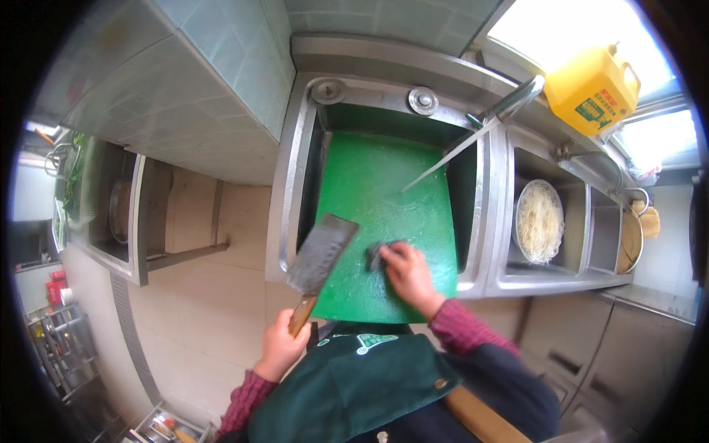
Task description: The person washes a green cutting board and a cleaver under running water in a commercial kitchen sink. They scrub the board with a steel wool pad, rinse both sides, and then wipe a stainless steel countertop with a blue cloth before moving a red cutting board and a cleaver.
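Observation:
My left hand (281, 342) grips the wooden handle of a cleaver (323, 253). Its broad, wet-looking steel blade points away from me, partly over the left edge of a green cutting board (365, 166). Pressed to the board, my right hand (407, 274) holds a dark grey scrubbing pad (375, 257), which is blurred and partly covered by the fingers. The board is wet and slopes across a stainless steel sink (293, 194), its near end toward my apron. From a metal faucet (512, 102) at the upper right, a stream of water falls onto the board.
Two round sink strainers (424, 101) rest on the back rim. In the basin at right stands a bowl of pale noodle-like strands (539, 221). A yellow plastic jug (591, 91) is on the window ledge. A tiled wall corner (232, 72) juts out at left.

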A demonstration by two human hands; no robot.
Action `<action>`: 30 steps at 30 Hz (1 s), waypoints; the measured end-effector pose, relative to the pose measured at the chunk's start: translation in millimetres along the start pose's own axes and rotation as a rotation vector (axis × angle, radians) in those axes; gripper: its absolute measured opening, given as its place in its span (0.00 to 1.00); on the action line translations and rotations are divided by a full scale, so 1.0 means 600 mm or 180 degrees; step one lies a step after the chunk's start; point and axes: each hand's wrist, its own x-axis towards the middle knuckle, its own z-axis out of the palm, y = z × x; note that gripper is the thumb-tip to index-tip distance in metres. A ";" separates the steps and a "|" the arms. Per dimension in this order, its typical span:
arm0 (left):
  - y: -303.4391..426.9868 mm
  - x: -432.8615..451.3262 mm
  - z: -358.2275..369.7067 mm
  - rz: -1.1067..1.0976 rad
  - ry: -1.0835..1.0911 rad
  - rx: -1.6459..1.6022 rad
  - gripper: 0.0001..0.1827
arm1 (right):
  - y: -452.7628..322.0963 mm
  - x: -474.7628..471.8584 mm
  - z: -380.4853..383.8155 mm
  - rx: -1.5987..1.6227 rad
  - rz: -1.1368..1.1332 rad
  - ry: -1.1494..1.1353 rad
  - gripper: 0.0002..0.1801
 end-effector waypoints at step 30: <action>-0.030 0.044 0.140 -0.0479 0.1247 -0.1692 0.10 | 0.335 0.317 -0.297 0.0624 0.1482 0.0322 0.36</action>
